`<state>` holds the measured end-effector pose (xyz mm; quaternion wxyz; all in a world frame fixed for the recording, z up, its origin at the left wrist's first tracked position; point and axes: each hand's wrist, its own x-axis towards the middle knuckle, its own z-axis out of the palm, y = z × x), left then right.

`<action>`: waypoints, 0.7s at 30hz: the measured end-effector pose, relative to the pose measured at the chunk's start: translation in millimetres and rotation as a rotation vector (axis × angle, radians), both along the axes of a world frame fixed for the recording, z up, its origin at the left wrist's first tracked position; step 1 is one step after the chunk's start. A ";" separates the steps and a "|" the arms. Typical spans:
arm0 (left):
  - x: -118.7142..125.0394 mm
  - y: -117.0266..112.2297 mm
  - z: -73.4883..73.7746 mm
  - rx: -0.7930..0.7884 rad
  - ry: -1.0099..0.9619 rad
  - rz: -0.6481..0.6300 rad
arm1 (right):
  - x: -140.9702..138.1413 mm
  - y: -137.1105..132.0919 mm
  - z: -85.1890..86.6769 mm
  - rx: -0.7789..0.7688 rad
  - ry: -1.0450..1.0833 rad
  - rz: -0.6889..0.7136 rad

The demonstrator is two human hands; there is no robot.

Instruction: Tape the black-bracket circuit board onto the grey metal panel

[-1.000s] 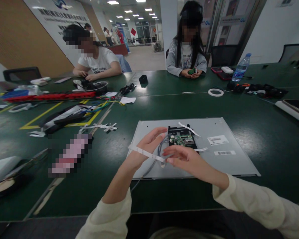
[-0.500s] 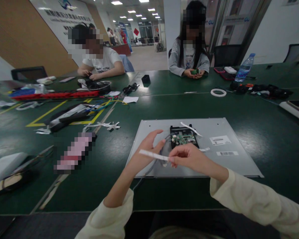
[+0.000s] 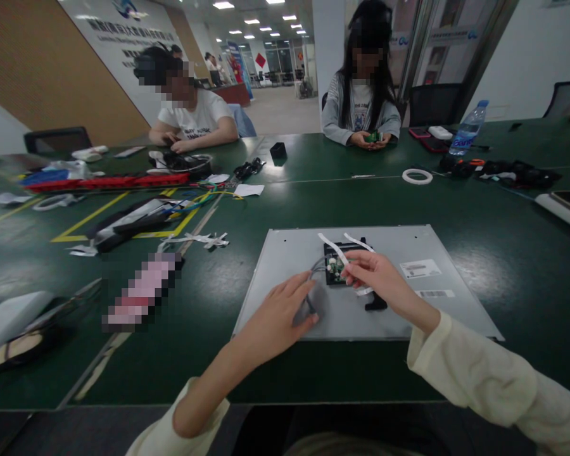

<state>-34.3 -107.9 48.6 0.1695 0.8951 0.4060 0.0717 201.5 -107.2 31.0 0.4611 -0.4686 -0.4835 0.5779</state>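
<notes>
A flat grey metal panel [image 3: 292, 253] lies on the table with a green circuit board [image 3: 334, 268] in a black frame at its middle. My right hand [image 3: 368, 271] pinches a strip of white tape [image 3: 333, 247] above the board and hides part of it. Beside the board my left hand [image 3: 285, 310] rests over the panel, fingers apart, at a grey cable [image 3: 317, 266]. Another white tape strip [image 3: 358, 241] is stuck across the frame's upper right side. Printed labels [image 3: 418, 268] are on the panel's right part.
A roll of white tape [image 3: 417, 177] and a water bottle [image 3: 468, 128] stand beyond the panel. Crumpled tape pieces [image 3: 204, 239] and a blurred pink object [image 3: 145, 288] lie to the left. Two people sit across the table [image 3: 313, 196], one holding a green board [image 3: 373, 137].
My right hand has carried the tape strip up and right, over the board, turning it. My left hand has come lower toward the panel, onto the cable's area.
</notes>
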 end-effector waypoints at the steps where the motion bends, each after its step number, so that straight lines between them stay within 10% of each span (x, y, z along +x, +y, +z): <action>1: 0.4 -1.8 -3.5 0.007 0.020 -0.048 | -1.2 0.6 0.2 0.002 0.025 -0.010; 11: -17.3 18.9 0.0 0.031 0.080 -0.143 | -21.8 6.0 -1.5 0.050 0.050 -0.002; 21: -7.7 9.2 -6.2 0.116 0.060 0.024 | -38.1 5.7 -17.9 0.106 0.011 0.075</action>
